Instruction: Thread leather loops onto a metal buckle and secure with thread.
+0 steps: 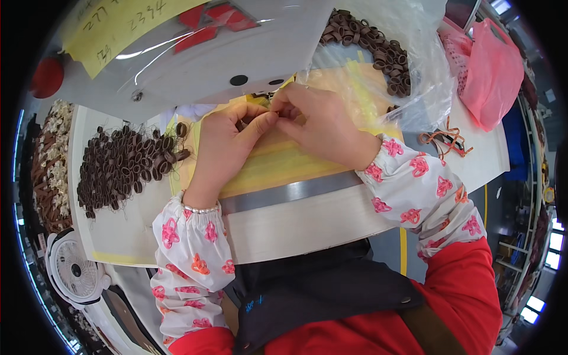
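My left hand (222, 142) and my right hand (325, 124) meet fingertip to fingertip just below the white head of what looks like a sewing machine (195, 65). Thumb and fingers of each are pinched together. Whatever lies between them is too small and covered to make out. Under my wrists is a work surface covered with yellow tape (278, 160). A pile of small brown loops (121, 165) with loose thread ends spreads beside my left hand. More brown loops (390, 59) lie beyond my right hand, on and beside a clear plastic bag (429, 41).
A metal strip (296, 190) edges the taped surface on the white table (296, 228). Orange bands (452, 141) lie at right, near a pink plastic bag (494, 77). A small white fan (74, 266) stands at lower left. The machine head overhangs my hands.
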`<state>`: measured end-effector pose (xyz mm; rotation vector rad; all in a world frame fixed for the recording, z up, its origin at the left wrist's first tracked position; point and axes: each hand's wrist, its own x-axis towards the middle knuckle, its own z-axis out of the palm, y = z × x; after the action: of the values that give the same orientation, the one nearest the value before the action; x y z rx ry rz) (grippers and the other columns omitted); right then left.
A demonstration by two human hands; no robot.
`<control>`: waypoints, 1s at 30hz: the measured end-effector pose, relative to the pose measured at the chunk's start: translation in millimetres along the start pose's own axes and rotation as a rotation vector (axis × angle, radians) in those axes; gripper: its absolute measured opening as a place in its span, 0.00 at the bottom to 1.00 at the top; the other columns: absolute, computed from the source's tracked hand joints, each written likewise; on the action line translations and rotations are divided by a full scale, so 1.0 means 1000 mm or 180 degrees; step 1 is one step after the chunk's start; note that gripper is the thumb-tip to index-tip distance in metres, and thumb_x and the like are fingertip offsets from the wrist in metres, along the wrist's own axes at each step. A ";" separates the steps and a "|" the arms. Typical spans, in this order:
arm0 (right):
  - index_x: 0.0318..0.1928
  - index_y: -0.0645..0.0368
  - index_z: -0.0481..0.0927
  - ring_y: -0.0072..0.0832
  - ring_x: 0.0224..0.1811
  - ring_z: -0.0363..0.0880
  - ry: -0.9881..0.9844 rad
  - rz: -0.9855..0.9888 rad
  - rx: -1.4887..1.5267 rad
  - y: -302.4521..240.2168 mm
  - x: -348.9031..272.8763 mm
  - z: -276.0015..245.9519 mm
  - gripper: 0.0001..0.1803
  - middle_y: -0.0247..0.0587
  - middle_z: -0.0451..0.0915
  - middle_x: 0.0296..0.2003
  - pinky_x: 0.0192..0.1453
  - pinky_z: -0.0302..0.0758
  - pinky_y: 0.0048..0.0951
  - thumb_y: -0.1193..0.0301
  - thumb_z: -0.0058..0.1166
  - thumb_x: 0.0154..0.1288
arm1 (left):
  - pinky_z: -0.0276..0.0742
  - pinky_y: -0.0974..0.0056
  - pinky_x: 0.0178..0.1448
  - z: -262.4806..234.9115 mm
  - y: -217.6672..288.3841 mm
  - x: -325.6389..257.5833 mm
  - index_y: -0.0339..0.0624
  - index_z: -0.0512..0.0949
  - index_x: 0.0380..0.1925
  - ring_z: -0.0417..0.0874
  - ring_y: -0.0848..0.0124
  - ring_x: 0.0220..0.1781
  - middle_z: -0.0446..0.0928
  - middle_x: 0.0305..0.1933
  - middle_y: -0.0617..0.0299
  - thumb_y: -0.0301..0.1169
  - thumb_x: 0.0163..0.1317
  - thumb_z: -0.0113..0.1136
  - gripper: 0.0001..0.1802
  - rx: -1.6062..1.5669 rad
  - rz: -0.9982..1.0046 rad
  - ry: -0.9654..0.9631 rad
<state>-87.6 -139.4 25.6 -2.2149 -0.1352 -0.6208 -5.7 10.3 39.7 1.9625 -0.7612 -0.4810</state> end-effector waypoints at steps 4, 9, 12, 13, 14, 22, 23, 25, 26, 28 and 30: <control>0.32 0.66 0.75 0.24 0.26 0.78 -0.0014 0.0550 0.0314 0.006 0.003 -0.001 0.08 0.39 0.78 0.25 0.31 0.74 0.21 0.79 0.57 0.50 | 0.67 0.70 0.28 0.006 -0.012 0.003 0.39 0.79 0.31 0.73 0.75 0.22 0.75 0.20 0.61 0.34 0.50 0.62 0.11 0.0428 0.0484 0.0449; 0.30 0.65 0.77 0.25 0.25 0.77 0.0100 0.0402 -0.0175 0.011 0.005 -0.002 0.06 0.40 0.78 0.25 0.30 0.73 0.22 0.79 0.57 0.49 | 0.69 0.68 0.28 0.011 -0.012 0.011 0.41 0.80 0.32 0.76 0.71 0.21 0.77 0.20 0.60 0.35 0.50 0.62 0.12 0.0613 0.0530 0.0576; 0.29 0.65 0.78 0.26 0.24 0.76 0.0199 0.0232 -0.0190 0.014 0.009 -0.002 0.05 0.41 0.78 0.25 0.28 0.72 0.24 0.78 0.58 0.49 | 0.69 0.69 0.28 0.012 -0.011 0.014 0.41 0.81 0.31 0.77 0.72 0.20 0.78 0.19 0.61 0.38 0.51 0.61 0.13 0.0682 0.0297 0.0624; 0.29 0.65 0.78 0.27 0.23 0.76 0.0221 0.0215 -0.0248 0.016 0.009 -0.003 0.05 0.41 0.78 0.24 0.28 0.72 0.24 0.77 0.58 0.50 | 0.70 0.70 0.28 0.014 -0.009 0.015 0.40 0.81 0.31 0.77 0.72 0.20 0.78 0.19 0.62 0.39 0.51 0.61 0.13 0.0664 0.0220 0.0603; 0.29 0.65 0.78 0.28 0.22 0.76 0.0242 0.0197 -0.0305 0.018 0.009 -0.004 0.05 0.41 0.78 0.24 0.27 0.71 0.25 0.77 0.58 0.50 | 0.70 0.70 0.28 0.015 -0.008 0.016 0.40 0.81 0.31 0.77 0.73 0.20 0.79 0.19 0.62 0.40 0.52 0.61 0.14 0.0648 0.0141 0.0584; 0.28 0.64 0.78 0.30 0.21 0.75 0.0315 0.0041 -0.0458 0.020 0.010 -0.003 0.05 0.42 0.77 0.21 0.26 0.69 0.27 0.75 0.56 0.51 | 0.70 0.71 0.29 0.015 -0.013 0.019 0.40 0.81 0.31 0.77 0.76 0.21 0.80 0.21 0.62 0.42 0.53 0.60 0.16 0.0531 -0.0047 0.0666; 0.28 0.64 0.78 0.30 0.21 0.75 0.0321 0.0009 -0.0446 0.020 0.011 -0.003 0.05 0.42 0.77 0.21 0.25 0.69 0.27 0.75 0.56 0.51 | 0.70 0.71 0.29 0.015 -0.013 0.019 0.40 0.81 0.31 0.77 0.76 0.21 0.80 0.21 0.62 0.42 0.53 0.60 0.16 0.0524 -0.0061 0.0660; 0.28 0.65 0.77 0.30 0.21 0.75 0.0299 -0.0002 -0.0413 0.021 0.011 -0.003 0.05 0.43 0.77 0.21 0.25 0.69 0.27 0.75 0.56 0.51 | 0.69 0.75 0.29 0.013 -0.008 0.019 0.39 0.81 0.31 0.74 0.82 0.22 0.79 0.21 0.65 0.40 0.53 0.62 0.15 0.0566 -0.0161 0.0631; 0.28 0.65 0.77 0.30 0.21 0.75 0.0271 0.0019 -0.0393 0.022 0.012 -0.003 0.05 0.43 0.77 0.21 0.25 0.70 0.27 0.76 0.56 0.51 | 0.68 0.76 0.30 0.013 -0.007 0.019 0.38 0.81 0.32 0.73 0.85 0.23 0.78 0.21 0.67 0.40 0.53 0.63 0.15 0.0589 -0.0209 0.0619; 0.26 0.65 0.76 0.35 0.23 0.75 0.0218 0.0078 -0.0305 0.021 0.013 -0.003 0.05 0.45 0.77 0.21 0.27 0.70 0.31 0.76 0.55 0.50 | 0.67 0.76 0.29 0.013 -0.009 0.020 0.38 0.81 0.31 0.71 0.85 0.22 0.77 0.20 0.68 0.41 0.53 0.63 0.16 0.0744 -0.0140 0.0660; 0.23 0.64 0.73 0.44 0.27 0.75 0.0169 0.0153 -0.0170 0.019 0.014 -0.006 0.04 0.47 0.76 0.22 0.30 0.71 0.38 0.77 0.53 0.48 | 0.66 0.76 0.28 0.012 -0.011 0.020 0.39 0.81 0.31 0.70 0.85 0.21 0.76 0.19 0.68 0.42 0.53 0.63 0.16 0.0906 -0.0085 0.0653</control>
<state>-71.8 -157.5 22.9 -2.2439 -0.0384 -0.6630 4.6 -7.3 24.0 2.2472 -0.7025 -0.1886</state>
